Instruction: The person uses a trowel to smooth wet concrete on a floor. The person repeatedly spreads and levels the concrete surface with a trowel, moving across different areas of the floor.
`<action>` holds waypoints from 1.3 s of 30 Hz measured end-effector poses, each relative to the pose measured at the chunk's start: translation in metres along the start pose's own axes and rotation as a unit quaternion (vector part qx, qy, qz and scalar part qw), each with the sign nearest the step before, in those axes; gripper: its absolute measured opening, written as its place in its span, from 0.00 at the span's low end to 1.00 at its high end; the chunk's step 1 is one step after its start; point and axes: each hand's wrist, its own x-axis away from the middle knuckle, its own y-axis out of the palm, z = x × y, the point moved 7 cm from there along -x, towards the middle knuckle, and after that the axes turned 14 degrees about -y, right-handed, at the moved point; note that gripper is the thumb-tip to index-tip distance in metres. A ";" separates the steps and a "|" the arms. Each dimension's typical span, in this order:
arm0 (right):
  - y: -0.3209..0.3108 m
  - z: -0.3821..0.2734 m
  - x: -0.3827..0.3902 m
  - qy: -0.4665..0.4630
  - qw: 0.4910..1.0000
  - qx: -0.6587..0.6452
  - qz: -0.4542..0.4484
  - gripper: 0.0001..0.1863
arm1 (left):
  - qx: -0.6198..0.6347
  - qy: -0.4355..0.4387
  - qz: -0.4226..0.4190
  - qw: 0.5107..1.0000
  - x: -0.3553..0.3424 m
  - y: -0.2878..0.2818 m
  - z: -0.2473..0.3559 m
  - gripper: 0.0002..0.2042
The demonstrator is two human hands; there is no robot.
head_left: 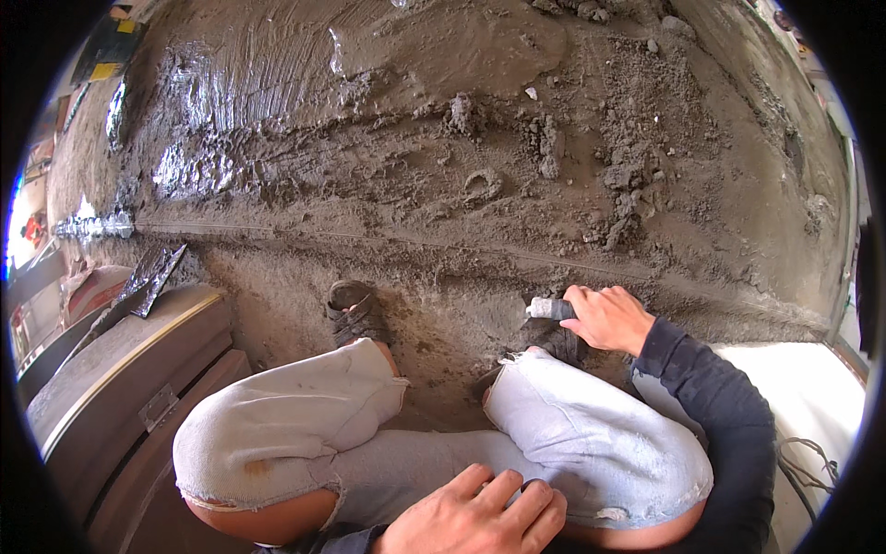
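Over my right shoe, my right hand (604, 316) is closed around a short handle (549, 308), light grey with a dark band. Its end sticks out past my thumb; the rest of the tool cannot be made out. My left hand (475, 515) is in front of my lap, fingers curled, with a small dark bit showing between them; what it holds, if anything, is hidden. Ahead of my shoes lies wet grey mortar (388, 175), smoother at the far side and lumpy at the right. A thin line (369, 237) runs across its near edge.
A mortar-smeared trowel (152, 286) rests at the left on a brown wooden piece (138, 397) with a metal hinge. My left shoe (355, 309) stands close to the mortar's edge. At the right are a white panel (794, 388) and a loose cable (808, 462).
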 end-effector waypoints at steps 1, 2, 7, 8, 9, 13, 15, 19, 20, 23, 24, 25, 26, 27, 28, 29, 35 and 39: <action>-0.009 0.000 0.002 0.026 0.999 -0.020 0.040 0.19 | -0.003 0.000 0.002 1.000 0.000 0.000 -0.002 0.15; -0.020 -0.001 0.005 0.054 0.995 -0.040 0.077 0.18 | -0.003 0.001 0.004 1.000 0.001 -0.001 -0.004 0.15; -0.032 -0.034 0.001 0.021 0.994 -0.092 0.060 0.18 | 0.030 0.032 0.023 0.999 0.006 -0.002 -0.001 0.12; -0.026 -0.042 -0.008 0.017 0.993 -0.107 0.039 0.19 | 0.034 0.039 0.024 0.998 0.007 -0.003 0.001 0.12; -0.014 -0.047 -0.020 0.009 0.990 -0.135 0.032 0.19 | 0.037 0.047 0.026 0.998 0.007 -0.003 0.003 0.12; 0.032 -0.052 -0.069 -0.004 0.990 -0.138 0.015 0.19 | 0.055 0.056 0.033 0.996 0.013 -0.006 0.006 0.11; 0.034 -0.055 -0.083 -0.012 0.990 -0.133 0.042 0.19 | 0.058 0.029 0.031 0.997 0.018 -0.005 0.000 0.12; 0.022 -0.066 -0.094 0.010 0.980 -0.180 0.088 0.19 | 0.075 -0.034 0.044 0.996 0.032 -0.007 -0.015 0.14; 0.016 -0.069 -0.096 -0.001 0.976 -0.195 0.096 0.19 | 0.078 -0.045 0.058 0.994 0.035 -0.006 -0.018 0.14; 0.014 -0.070 -0.111 -0.018 0.978 -0.199 0.055 0.19 | 0.060 -0.061 0.073 0.994 0.036 -0.005 -0.020 0.14; 0.019 -0.065 -0.116 -0.024 0.982 -0.182 0.054 0.19 | 0.058 -0.055 0.080 0.994 0.032 -0.007 -0.019 0.14; 0.018 -0.062 -0.120 -0.029 0.984 -0.165 0.054 0.19 | 0.058 -0.048 0.080 0.994 0.031 -0.007 -0.016 0.14; 0.013 -0.054 -0.126 0.014 0.987 -0.155 0.050 0.19 | 0.053 -0.047 0.081 0.994 0.028 -0.008 -0.013 0.14; 0.003 -0.054 -0.129 0.016 0.986 -0.156 0.053 0.18 | 0.051 -0.047 0.079 0.994 0.029 -0.008 -0.014 0.14; -0.012 -0.054 -0.128 0.018 0.986 -0.158 0.056 0.18 | 0.043 -0.049 0.087 0.994 0.028 -0.010 -0.016 0.14; -0.022 -0.052 -0.125 0.025 0.985 -0.160 0.058 0.18 | 0.037 -0.049 0.094 0.994 0.027 -0.013 -0.018 0.14; -0.019 -0.072 -0.129 -0.036 0.970 -0.228 0.073 0.19 | 0.099 -0.007 0.091 0.991 0.020 -0.010 -0.018 0.13; 0.008 -0.080 -0.153 -0.068 0.981 -0.181 -0.027 0.20 | 0.120 -0.025 0.092 0.988 0.029 -0.013 -0.019 0.13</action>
